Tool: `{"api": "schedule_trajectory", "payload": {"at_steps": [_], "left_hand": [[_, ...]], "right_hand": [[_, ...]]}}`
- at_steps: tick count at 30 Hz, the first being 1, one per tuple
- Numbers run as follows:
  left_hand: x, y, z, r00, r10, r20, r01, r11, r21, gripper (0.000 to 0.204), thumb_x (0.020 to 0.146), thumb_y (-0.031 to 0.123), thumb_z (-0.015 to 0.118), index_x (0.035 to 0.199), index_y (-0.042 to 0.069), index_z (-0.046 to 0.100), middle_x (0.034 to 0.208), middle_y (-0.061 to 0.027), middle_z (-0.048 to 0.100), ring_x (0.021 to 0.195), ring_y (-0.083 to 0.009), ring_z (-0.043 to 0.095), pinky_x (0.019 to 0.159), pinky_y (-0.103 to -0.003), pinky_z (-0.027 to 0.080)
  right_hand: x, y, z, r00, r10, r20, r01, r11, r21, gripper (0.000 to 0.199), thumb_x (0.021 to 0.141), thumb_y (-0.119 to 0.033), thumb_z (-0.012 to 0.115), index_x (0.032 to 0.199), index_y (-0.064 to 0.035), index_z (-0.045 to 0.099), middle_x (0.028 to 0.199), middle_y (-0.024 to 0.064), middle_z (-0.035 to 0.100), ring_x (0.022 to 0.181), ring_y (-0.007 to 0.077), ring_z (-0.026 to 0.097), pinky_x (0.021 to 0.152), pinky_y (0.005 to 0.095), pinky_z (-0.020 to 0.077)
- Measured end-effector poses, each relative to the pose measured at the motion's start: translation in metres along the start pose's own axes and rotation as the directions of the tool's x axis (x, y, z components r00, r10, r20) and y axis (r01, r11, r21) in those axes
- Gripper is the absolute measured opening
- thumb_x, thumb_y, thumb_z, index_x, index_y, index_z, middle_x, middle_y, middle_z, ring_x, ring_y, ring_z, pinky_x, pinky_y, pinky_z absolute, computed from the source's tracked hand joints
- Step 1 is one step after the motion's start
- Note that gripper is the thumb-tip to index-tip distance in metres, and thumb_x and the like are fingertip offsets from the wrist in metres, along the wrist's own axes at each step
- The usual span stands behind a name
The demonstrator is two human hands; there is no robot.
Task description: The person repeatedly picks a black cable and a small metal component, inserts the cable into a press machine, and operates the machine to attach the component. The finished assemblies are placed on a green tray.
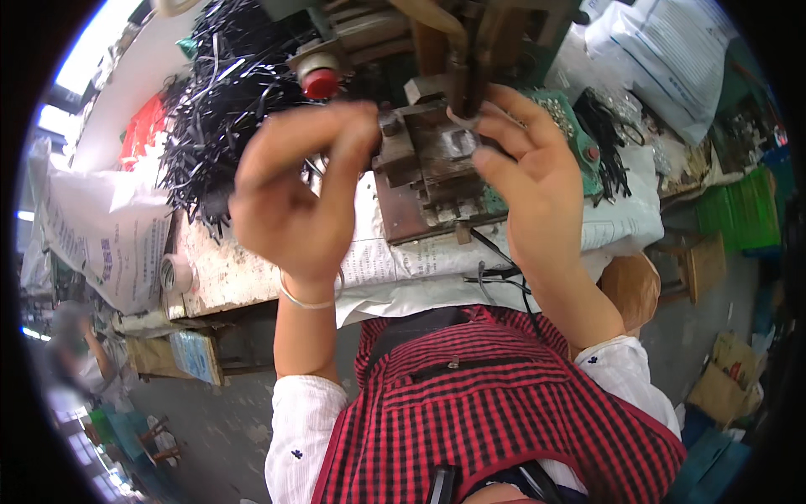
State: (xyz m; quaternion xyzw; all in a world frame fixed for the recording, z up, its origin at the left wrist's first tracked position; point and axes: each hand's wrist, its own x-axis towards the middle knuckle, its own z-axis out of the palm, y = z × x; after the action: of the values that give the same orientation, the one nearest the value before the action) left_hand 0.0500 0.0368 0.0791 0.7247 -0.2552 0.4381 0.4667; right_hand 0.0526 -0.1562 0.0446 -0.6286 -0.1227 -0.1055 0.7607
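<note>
The left hand (294, 197), blurred, curved beside the left of the metal fixture (437, 168) on the table (227, 273); whether it gripped anything was unclear. The right hand (537, 181) curled at the fixture's right, its grip also indiscernible.

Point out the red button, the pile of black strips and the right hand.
Red button (320, 83): head view, on its red cap.
Pile of black strips (227, 101): head view, near its middle.
Right hand (540, 181): head view, mid-hand.
</note>
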Motion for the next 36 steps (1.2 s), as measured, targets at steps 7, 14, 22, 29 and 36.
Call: {"api": "schedule_trajectory", "payload": {"at_steps": [7, 14, 22, 29, 36], "left_hand": [[-0.046, 0.011, 0.050, 0.886, 0.316, 0.340, -0.387, 0.907, 0.166, 0.026, 0.074, 0.009, 0.089, 0.095, 0.006, 0.073, 0.094, -0.0076, 0.076, 0.064, -0.0149, 0.067, 0.051, -0.027, 0.049], [-0.057, 0.005, 0.053, 0.900, 0.323, 0.293, -0.384, 0.905, 0.181, 0.026, 0.074, 0.009, 0.089, 0.095, 0.007, 0.073, 0.095, -0.0072, 0.077, 0.059, -0.0139, 0.064, 0.049, -0.026, 0.047], [-0.064, 0.014, 0.045, 0.939, 0.198, 0.281, -0.248, 0.956, 0.157, 0.030, 0.075, 0.008, 0.084, 0.104, 0.006, 0.074, 0.109, -0.0107, 0.077, 0.061, -0.0148, 0.065, 0.051, -0.029, 0.049], [-0.106, -0.003, -0.024, 0.997, -0.072, -0.039, 0.081, 0.926, 0.367, 0.026, 0.080, -0.002, 0.076, 0.104, 0.006, 0.076, 0.103, -0.0101, 0.075, 0.066, -0.0192, 0.066, 0.059, -0.029, 0.053], [-0.121, -0.159, -0.079, 0.758, -0.274, 0.592, -0.370, 0.566, 0.737, 0.025, 0.078, 0.008, 0.066, 0.098, 0.014, 0.080, 0.127, -0.0044, 0.067, 0.105, -0.0243, 0.062, 0.087, -0.038, 0.051]], "right_hand": [[0.029, 0.008, -0.068, 1.000, -0.030, 0.006, 0.031, 0.969, -0.247, 0.054, 0.089, 0.004, 0.062, 0.142, -0.0026, 0.055, 0.124, 0.0131, 0.070, 0.121, 0.0204, 0.065, 0.105, 0.0352, 0.0477], [-0.001, 0.085, -0.153, 0.982, -0.103, -0.156, -0.037, 0.710, -0.703, 0.035, 0.087, -0.001, 0.064, 0.122, -0.0046, 0.068, 0.117, 0.0145, 0.074, 0.110, 0.0261, 0.072, 0.097, 0.0351, 0.0525], [0.005, 0.090, -0.134, 0.992, -0.087, 0.095, 0.120, 0.350, -0.929, 0.012, 0.084, -0.008, 0.073, 0.095, -0.0086, 0.070, 0.097, 0.0134, 0.066, 0.097, 0.0376, 0.063, 0.086, 0.0469, 0.0500], [-0.009, 0.087, -0.130, 0.991, -0.102, -0.092, -0.037, 0.444, -0.895, 0.006, 0.092, -0.009, 0.070, 0.096, -0.0046, 0.067, 0.089, 0.0112, 0.071, 0.079, 0.0274, 0.069, 0.074, 0.0364, 0.0524], [0.000, 0.096, -0.130, 0.986, -0.056, -0.159, -0.049, 0.807, -0.588, 0.007, 0.097, -0.005, 0.068, 0.102, -0.0010, 0.066, 0.085, 0.0032, 0.070, 0.079, 0.0093, 0.063, 0.077, 0.0246, 0.0489]]}}
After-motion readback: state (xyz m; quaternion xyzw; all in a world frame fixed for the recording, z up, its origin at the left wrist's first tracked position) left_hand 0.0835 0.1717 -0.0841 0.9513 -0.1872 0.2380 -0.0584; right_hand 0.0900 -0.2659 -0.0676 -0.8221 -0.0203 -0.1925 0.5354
